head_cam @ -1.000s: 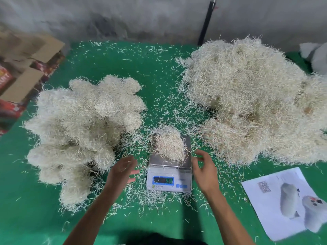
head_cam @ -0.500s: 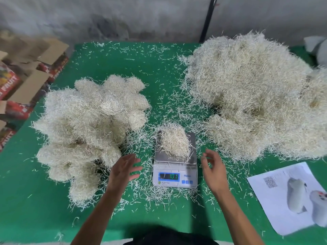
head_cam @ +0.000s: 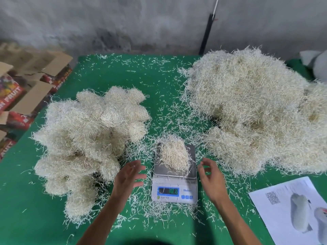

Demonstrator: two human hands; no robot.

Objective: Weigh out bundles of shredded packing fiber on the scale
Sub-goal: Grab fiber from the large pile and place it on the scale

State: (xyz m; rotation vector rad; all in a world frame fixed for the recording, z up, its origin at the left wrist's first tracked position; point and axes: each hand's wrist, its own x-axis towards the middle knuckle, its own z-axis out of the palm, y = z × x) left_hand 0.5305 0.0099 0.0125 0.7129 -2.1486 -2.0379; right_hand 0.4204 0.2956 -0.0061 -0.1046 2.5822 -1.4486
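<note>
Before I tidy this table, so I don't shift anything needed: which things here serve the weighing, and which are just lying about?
In use:
scale
fiber bundle on the scale
loose fiber heap
pile of bundles
left hand and right hand, both empty beside the scale

Lying about:
printed sheet
cardboard boxes
white object at the far right edge

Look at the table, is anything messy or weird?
Yes. Loose fiber scraps are scattered all over the green table, thickest around the scale. The bundle on the scale sits off-centre, spilling past the pan's far edge. Both hands hover beside it, holding nothing.
</note>
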